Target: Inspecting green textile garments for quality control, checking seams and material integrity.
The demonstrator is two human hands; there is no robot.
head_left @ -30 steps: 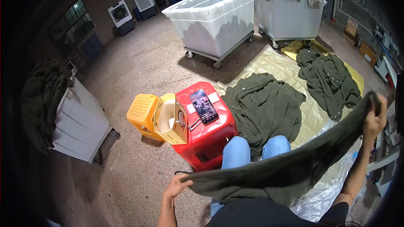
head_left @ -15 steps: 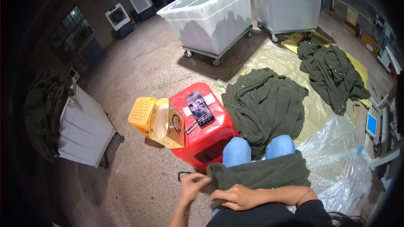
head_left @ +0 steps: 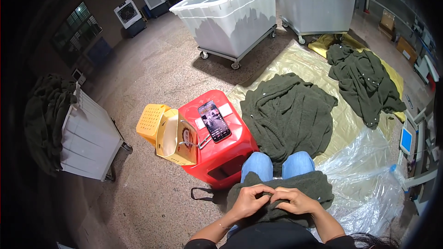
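Note:
Across my lap lies a dark green fleecy garment (head_left: 310, 182), with a small pale dot, perhaps a button, near its right end. My left hand (head_left: 251, 200) pinches its cloth between bent fingers and thumb. Close beside it, fingertips nearly touching, my right hand (head_left: 296, 200) grips the same cloth. Whatever small detail sits between the fingertips is hidden. Just past my knees, a heap of similar dark green cloth (head_left: 290, 115) rests on the plastic sheet (head_left: 353, 145).
A red stool (head_left: 228, 157) at my left carries a phone (head_left: 214, 121) and an open yellow box (head_left: 177, 140), with a yellow basket (head_left: 151, 122) behind. Wheeled white bins (head_left: 240, 23) stand ahead; another bin (head_left: 90, 138) is left. More green garments (head_left: 367, 83) lie right.
Both hands have shifted right and come together over the middle of the garment. Its left end, held up by my left hand before, now lies lower and bunched on my lap.

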